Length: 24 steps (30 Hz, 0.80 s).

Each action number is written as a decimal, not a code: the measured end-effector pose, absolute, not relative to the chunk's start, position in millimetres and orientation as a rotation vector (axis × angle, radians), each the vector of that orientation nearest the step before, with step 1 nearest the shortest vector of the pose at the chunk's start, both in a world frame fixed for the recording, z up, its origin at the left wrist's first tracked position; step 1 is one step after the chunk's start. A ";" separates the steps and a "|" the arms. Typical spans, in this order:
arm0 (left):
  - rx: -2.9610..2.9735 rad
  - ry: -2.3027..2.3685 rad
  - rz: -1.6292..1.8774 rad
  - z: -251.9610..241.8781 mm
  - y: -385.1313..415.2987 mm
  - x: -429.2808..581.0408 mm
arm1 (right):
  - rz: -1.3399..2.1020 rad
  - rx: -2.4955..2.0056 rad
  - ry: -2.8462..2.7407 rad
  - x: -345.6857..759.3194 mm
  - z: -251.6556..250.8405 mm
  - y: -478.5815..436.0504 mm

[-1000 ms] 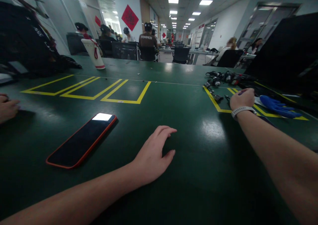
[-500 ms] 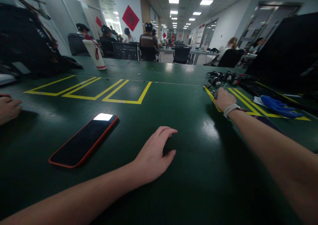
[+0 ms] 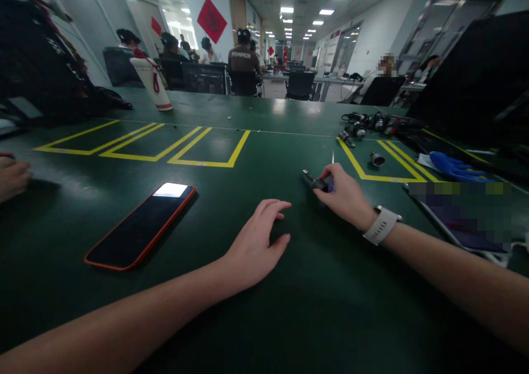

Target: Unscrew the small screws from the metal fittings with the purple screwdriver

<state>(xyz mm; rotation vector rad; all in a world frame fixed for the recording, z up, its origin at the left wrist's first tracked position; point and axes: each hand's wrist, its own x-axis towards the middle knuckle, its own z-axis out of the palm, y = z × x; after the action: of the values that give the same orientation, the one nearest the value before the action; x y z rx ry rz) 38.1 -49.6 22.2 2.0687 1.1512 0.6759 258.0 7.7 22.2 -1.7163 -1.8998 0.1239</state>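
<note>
My right hand [image 3: 345, 195] is closed around a small dark piece with a plug-like end [image 3: 316, 181]; the fingers hide part of it. A thin light rod sticks up by the fingertips. The hand is low over the green table [image 3: 289, 313], left of the right-hand yellow tape outline [image 3: 359, 167]. A short metal cylinder [image 3: 377, 159] sits inside that outline. My left hand [image 3: 256, 247] rests in the middle of the table, thumb and fingers apart, holding nothing. Left of it lies a phone in an orange-red case [image 3: 142, 228].
Several dark metal connector-like parts [image 3: 359, 129] lie at the back right. Blue gloves [image 3: 452, 164] and a tablet [image 3: 458, 217] are on the right. Yellow tape outlines [image 3: 200, 163] mark the left side. Another person's hand [image 3: 14, 178] is at the left edge; a white cup [image 3: 152, 85] stands behind.
My right hand has moved left and nearer from the right-hand tape outline, carrying the dark piece. The metal cylinder and tablet are now uncovered. My left hand keeps its place.
</note>
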 end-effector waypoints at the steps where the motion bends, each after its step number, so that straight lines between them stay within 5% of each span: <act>1: 2.068 1.160 0.695 21.4 -49.6 38.4 | 0.204 -1.656 -1.907 249.1 23.4 -2.9; 13: 2.335 1.024 0.632 24.4 -43.9 36.5 | 0.979 -1.275 -1.738 205.5 25.3 -59.7; 24: 1.914 1.030 0.862 21.7 -27.5 21.3 | 0.908 -1.123 -1.578 216.1 26.6 -65.6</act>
<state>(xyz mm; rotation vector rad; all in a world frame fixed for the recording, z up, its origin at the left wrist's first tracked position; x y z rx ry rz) 21.3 -27.5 21.7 1.9136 1.0300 0.8624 216.1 -65.6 26.6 -1.1230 -1.5783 0.9082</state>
